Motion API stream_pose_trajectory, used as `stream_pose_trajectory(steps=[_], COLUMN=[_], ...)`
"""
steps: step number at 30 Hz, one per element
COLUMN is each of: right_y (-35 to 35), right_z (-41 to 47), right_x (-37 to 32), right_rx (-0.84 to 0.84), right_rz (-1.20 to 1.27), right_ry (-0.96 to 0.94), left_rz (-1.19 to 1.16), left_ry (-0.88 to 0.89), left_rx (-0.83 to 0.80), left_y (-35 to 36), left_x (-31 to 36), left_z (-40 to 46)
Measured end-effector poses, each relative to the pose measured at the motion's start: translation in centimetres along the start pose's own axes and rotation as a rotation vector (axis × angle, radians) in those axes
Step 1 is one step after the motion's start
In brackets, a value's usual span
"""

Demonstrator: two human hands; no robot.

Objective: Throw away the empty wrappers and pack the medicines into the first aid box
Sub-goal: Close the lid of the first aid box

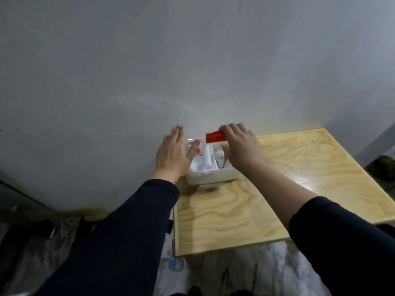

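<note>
A white first aid box (211, 178) stands at the far left corner of the plywood table (256, 210), against the wall. Its clear lid (197, 136) with a red handle (215, 137) stands raised at the back. My right hand (241, 146) grips the right end of the red handle. My left hand (174, 152) is flat with fingers apart over the box's left side, at the lid's edge; whether it touches is unclear. Inside the box I see a white tube (207, 155), a white bottle (220, 157) and something red-capped (198, 152).
A grey wall (192, 60) rises directly behind the box. Left of the table, on the floor, lie plastic bags (53, 242) and dark clutter. White crumpled material (267, 270) lies below the table's near edge. A dark object (382, 167) sits at the far right.
</note>
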State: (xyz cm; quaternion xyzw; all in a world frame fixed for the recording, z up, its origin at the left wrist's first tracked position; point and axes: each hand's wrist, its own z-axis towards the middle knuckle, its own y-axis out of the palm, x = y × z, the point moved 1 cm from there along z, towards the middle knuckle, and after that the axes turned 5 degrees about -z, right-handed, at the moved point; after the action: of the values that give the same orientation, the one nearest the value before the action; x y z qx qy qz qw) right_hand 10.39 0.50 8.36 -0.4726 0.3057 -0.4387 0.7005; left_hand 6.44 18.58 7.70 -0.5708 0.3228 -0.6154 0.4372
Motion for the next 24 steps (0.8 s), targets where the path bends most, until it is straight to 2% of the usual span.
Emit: stream_pose_trajectory(steps=[4, 7, 9, 12, 16, 19, 24], right_y=[1.8, 2.9, 3.3, 3.5, 4.1, 5.4, 6.7], right_z=[-2.9, -4.2, -4.8, -5.6, -5.0, -4.1, -2.3], right_x=[0.4, 0.4, 0.6, 1.4, 2.5, 3.2, 3.5], right_rx=[-0.067, -0.142, -0.177, -0.145, -0.211, -0.385, -0.365], right_rz=[-0.146, -0.165, -0.144, -0.011, 0.126, 0.097, 0.08], right_ry=[-0.053, -0.074, -0.097, -0.144, -0.031, -0.016, -0.026], left_rz=[0.089, 0.107, 0.126, 0.168, 0.207, 0.277, 0.319], left_ry=[0.058, 0.022, 0.001, -0.001, 0.027, 0.038, 0.026], left_rx=[-0.143, -0.183, -0.185, -0.181, -0.187, -0.186, -0.157], left_y=[2.0, 3.6, 4.2, 5.0, 6.1, 6.6, 7.2], left_x=[0.8, 0.9, 1.0, 1.0, 0.8, 1.0, 0.7], left_z=[-0.7, -1.6, -2.1, -2.0, -1.4, -0.9, 1.1])
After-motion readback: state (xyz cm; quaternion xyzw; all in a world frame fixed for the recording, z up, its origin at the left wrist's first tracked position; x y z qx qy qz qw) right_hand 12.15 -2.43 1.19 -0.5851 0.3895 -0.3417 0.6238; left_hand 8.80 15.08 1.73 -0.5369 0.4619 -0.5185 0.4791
